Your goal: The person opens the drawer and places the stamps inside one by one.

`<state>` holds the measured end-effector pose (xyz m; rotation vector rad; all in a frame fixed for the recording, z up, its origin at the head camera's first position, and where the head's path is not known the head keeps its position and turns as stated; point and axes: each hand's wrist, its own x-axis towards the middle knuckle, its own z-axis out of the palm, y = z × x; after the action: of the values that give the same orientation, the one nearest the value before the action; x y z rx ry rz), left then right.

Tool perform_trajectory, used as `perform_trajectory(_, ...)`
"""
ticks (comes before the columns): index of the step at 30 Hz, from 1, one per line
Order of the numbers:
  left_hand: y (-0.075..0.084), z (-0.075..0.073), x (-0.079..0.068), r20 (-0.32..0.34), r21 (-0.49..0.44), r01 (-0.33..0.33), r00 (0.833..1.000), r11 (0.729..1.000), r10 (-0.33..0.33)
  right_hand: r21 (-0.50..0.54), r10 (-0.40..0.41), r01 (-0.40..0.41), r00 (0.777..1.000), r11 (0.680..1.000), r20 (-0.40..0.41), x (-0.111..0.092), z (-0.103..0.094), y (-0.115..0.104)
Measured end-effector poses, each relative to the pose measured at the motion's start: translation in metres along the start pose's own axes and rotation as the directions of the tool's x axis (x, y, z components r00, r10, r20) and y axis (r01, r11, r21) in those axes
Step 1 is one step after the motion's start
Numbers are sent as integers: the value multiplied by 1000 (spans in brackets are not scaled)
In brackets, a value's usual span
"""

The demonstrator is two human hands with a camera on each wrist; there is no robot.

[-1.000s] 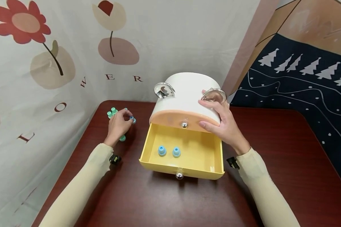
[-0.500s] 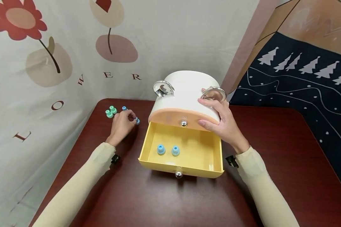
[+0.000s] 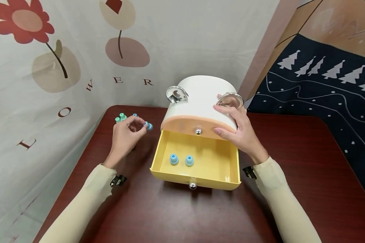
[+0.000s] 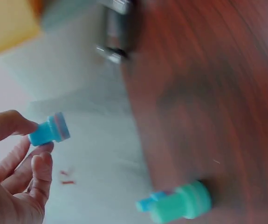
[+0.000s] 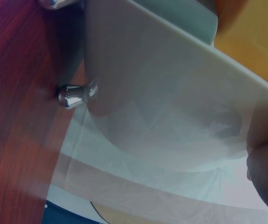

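My left hand [image 3: 124, 136] pinches a small blue toy stamp [image 4: 50, 130] between thumb and fingers, to the left of a drawer box [image 3: 203, 87]. In the left wrist view the stamp is tilted, its wide end away from the thumb. The box is white and rounded, with an orange upper front. Its yellow drawer [image 3: 214, 158] is pulled out; two blue stamps [image 3: 174, 159] stand inside. My right hand [image 3: 241, 130] grips the box's right side near the top, thumb on the orange front. In the right wrist view only a dark part of that hand [image 5: 266, 172] shows.
Green stamps [image 3: 122, 116] and another blue stamp [image 3: 135, 115] stand near the table's [image 3: 292, 168] back left corner, partly behind my left hand. Two round silver ears [image 3: 177, 95] stick up from the box. A printed curtain [image 3: 170, 44] hangs behind the table.
My left hand has lifted the blue stamp slightly, and its fingers are now more plainly seen around it. My right hand, the box and the drawer with its two stamps stay as they were.
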<state>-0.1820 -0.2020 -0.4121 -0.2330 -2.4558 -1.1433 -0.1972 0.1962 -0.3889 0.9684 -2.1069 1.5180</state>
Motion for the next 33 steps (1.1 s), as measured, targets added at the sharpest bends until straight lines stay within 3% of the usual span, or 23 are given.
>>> perform_trajectory(4, 25, -8, -12, -31, -151, -80, 997, 985, 76, -3, -1, 1, 1000, 1000, 4, -1, -1, 2)
perform_trajectory(9, 47, -9, -25, -52, -339, -182, 983, 923, 175, -8, -10, 10, 1000, 1000, 1, -1, -1, 5)
perform_trajectory(14, 69, -5, -32, -50, -444, -265, 961, 856, 271, -16, 18, -18, 1000, 1000, -1, -3, 0, 3)
perform_trajectory(17, 83, 2, -32, -34, -480, -331, 932, 812, 360, -23, 38, -38, 999, 999, -6, -3, 0, -2)
perform_trajectory(23, 108, 21, -30, 28, -508, -446, 847, 737, 531, 1, 46, -46, 999, 999, -4, 1, 0, -32)
perform_trajectory(26, 117, 28, -29, 95, -506, -454, 815, 733, 571, 0, 47, -47, 999, 999, -3, 2, 0, -41)
perform_trajectory(33, 127, 36, -22, 312, -422, -433, 756, 797, 576, 4, -8, 8, 1000, 1000, 4, 7, 0, -42)
